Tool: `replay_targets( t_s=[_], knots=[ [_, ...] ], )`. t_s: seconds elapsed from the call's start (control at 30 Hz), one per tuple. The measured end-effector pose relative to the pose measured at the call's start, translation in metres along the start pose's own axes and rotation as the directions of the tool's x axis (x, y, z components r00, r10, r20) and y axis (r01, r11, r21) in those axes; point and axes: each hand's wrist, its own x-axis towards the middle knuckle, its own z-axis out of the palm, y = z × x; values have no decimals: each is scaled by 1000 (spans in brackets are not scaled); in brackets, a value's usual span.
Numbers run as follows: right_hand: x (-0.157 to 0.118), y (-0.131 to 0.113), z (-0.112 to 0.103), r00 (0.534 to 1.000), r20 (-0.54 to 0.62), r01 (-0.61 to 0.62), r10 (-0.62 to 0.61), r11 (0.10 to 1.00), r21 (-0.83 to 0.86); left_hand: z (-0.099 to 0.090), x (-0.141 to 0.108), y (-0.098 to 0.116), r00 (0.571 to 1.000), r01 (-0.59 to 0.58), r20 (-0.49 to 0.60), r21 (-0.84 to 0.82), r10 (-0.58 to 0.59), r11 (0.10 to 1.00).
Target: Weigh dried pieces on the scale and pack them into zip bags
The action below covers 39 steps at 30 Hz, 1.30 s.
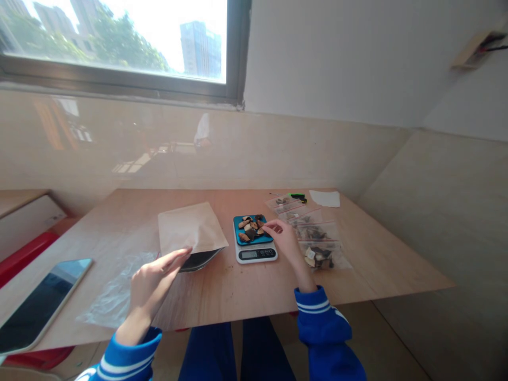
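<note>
A white digital scale (257, 253) with a blue top stands mid-table, and several brown and dark dried pieces (251, 227) lie on it. My right hand (280, 235) is at the right edge of the blue top, its fingertips pinched by the pieces; what is between them is too small to make out. My left hand (159, 272) grips the near edge of a brown paper bag (190, 227), whose mouth gapes open toward me and looks dark inside. Right of the scale lie several clear zip bags (317, 232) holding dried pieces.
A crumpled clear plastic bag (115, 293) and a large tablet or phone (43, 301) lie on the left of the wooden table (254, 296). At the back right are a green and black tool (297, 197) and a white paper (325, 198). A tiled wall stands behind.
</note>
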Motion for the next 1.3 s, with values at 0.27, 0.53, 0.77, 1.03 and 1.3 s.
replay_targets(
  t_s=[0.27, 0.53, 0.77, 1.03, 1.3],
  knots=[
    [-68, -44, 22, 975, 213, -127, 69, 955, 268, 5, -1, 9, 1000, -12, 20, -12, 12, 1000],
    [-101, -46, 15, 949, 304, -152, 82, 965, 216, 8, -11, 0, 986, -12, 167, -18, 15, 1000],
    [-109, -5, -25, 974, 146, -189, 172, 976, 110, 13, -21, -30, 997, -57, 46, -99, 62, 993],
    [-124, 16, -54, 965, -7, -263, 264, 964, 47, 1, -34, -90, 973, 143, 155, 163, -169, 976],
    [-123, 34, -50, 967, -54, -252, 249, 965, -76, 0, -29, -93, 932, 297, 199, 68, -304, 953]
  ],
)
